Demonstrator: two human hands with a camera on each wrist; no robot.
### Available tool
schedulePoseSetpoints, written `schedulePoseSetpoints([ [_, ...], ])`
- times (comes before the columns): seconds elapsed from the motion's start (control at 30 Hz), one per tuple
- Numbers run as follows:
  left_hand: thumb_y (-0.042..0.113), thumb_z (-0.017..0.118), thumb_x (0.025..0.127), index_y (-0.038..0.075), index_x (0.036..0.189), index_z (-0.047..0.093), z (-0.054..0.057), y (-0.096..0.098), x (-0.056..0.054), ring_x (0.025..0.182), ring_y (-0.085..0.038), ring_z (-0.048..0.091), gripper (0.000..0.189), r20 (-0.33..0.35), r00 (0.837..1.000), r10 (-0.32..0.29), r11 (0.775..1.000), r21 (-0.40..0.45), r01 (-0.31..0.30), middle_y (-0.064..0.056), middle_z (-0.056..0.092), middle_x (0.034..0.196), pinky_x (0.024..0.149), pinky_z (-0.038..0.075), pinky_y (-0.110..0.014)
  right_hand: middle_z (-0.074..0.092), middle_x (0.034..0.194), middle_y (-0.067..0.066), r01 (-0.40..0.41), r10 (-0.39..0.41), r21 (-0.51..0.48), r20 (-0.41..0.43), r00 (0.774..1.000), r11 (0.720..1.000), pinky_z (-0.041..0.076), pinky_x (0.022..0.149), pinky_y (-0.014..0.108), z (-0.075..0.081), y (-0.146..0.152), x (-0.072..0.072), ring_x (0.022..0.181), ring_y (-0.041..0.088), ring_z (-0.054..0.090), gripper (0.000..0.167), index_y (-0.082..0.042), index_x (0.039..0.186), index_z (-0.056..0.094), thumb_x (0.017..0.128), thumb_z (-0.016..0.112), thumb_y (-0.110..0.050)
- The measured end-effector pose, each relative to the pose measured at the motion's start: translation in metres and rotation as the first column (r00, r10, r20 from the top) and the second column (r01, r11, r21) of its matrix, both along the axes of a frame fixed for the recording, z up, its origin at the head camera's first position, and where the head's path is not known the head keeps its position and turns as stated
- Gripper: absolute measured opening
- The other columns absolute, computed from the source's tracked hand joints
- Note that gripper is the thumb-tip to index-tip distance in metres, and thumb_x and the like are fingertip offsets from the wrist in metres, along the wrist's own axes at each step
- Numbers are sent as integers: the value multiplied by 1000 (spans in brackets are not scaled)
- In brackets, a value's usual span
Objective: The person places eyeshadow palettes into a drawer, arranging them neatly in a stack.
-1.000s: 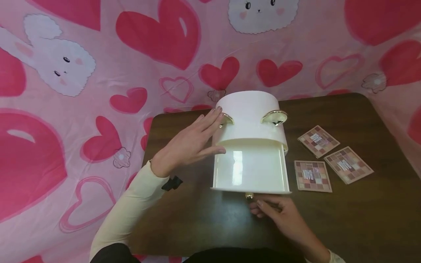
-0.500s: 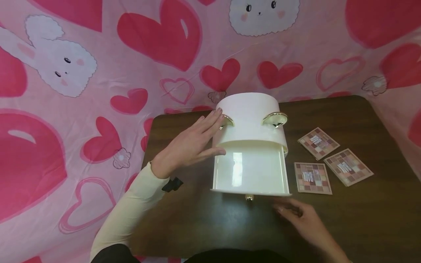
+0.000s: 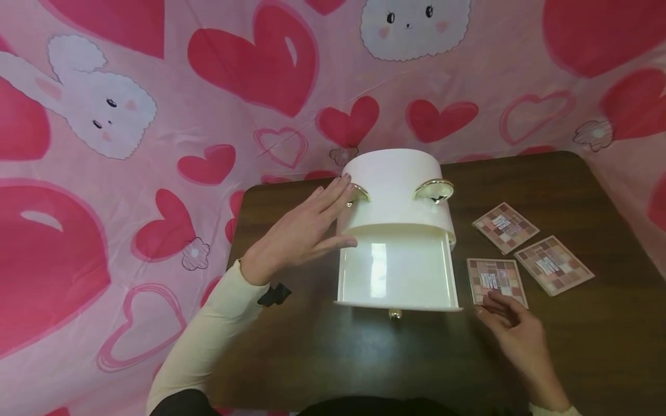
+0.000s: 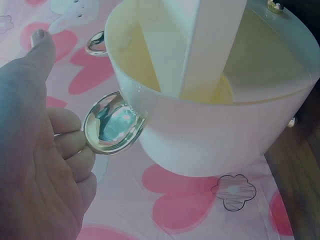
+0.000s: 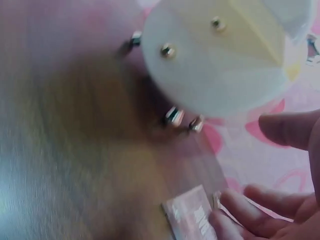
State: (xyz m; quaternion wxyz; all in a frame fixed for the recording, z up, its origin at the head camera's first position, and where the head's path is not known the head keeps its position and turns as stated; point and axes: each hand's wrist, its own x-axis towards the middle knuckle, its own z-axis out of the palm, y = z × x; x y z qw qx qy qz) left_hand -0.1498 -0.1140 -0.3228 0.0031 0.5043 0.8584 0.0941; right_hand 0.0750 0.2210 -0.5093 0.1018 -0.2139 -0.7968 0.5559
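A white rounded storage box [image 3: 392, 202] stands on the table, its drawer [image 3: 416, 283] pulled out toward me and nothing in it. The drawer front bears a small gold knob [image 3: 395, 314]. My left hand [image 3: 299, 234] rests with extended fingers against the box's left side, by the gold ear-shaped handle [image 4: 114, 124]. To the right lie three eyeshadow palettes: a near one [image 3: 489, 274], a far one [image 3: 506, 227] and a right one [image 3: 554, 266]. My right hand [image 3: 520, 341], fingers loosely bent, is at the near palette's front edge; whether it touches is unclear.
The dark wooden table [image 3: 333, 358] carries everything. A pink cloth [image 3: 224, 98] with hearts and rabbit faces hangs behind and to the left. A second gold handle [image 3: 436, 189] juts from the box's right side. A black strap [image 3: 274, 294] shows under the left wrist.
My right hand has left the drawer knob and moved right to the near palette. The left hand, box and pulled-out drawer have stayed in place.
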Motion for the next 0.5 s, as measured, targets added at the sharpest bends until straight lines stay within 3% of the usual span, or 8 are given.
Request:
schedulePoseSetpoints([
  [0.03, 59, 60, 94, 8, 161, 16, 0, 0, 0, 153, -15, 3, 95, 0, 1000, 0, 1000, -2, 0, -9, 10, 168, 121, 15, -40, 74, 104, -4, 23, -24, 44, 19, 1000, 999, 47, 76, 6, -1, 2, -1, 88, -11, 61, 48, 6, 126, 62, 86, 82, -12],
  [0.13, 58, 61, 94, 7, 161, 17, 0, 1, 0, 153, -16, 4, 95, -2, 1000, -5, 1000, -1, 5, -11, 11, 167, 121, 15, -40, 72, 115, 12, 50, -72, 205, 99, 992, 977, 43, 76, 7, -5, 6, 0, 95, 2, 64, 63, 0, 131, 61, 81, 88, -26],
  [0.2, 57, 62, 94, 7, 160, 18, 0, 1, 1, 153, -16, 4, 94, -5, 1000, -9, 1000, 1, 9, -11, 12, 167, 121, 16, -40, 67, 122, 22, 44, -86, 270, 144, 986, 962, 46, 84, 20, -8, 9, 0, 104, 20, 65, 73, 1, 135, 58, 78, 89, -33],
  [0.3, 55, 64, 93, 6, 160, 20, -1, 1, 1, 153, -16, 5, 94, -14, 1000, -13, 1000, 14, 13, -11, 13, 167, 120, 17, -40, 60, 126, 30, 42, -98, 317, 161, 982, 947, 44, 93, 49, -13, 12, -2, 114, 44, 56, 86, 7, 140, 50, 77, 88, -38],
  [0.37, 54, 65, 93, 6, 160, 20, -1, 1, 1, 153, -16, 6, 94, -22, 1000, -12, 1000, 22, 13, -10, 13, 167, 120, 18, -40, 56, 123, 33, 42, -99, 361, 141, 985, 931, 37, 94, 63, -18, 14, -4, 114, 49, 51, 91, 11, 140, 47, 75, 89, -37],
  [0.5, 53, 68, 91, 6, 160, 20, 0, 0, 2, 153, -17, 6, 96, -23, 1000, -10, 1000, 29, 11, -11, 15, 167, 120, 19, -41, 53, 113, 35, 52, -105, 447, 96, 990, 893, 33, 98, 64, -29, 18, -8, 112, 51, 45, 96, 17, 137, 44, 70, 90, -33],
])
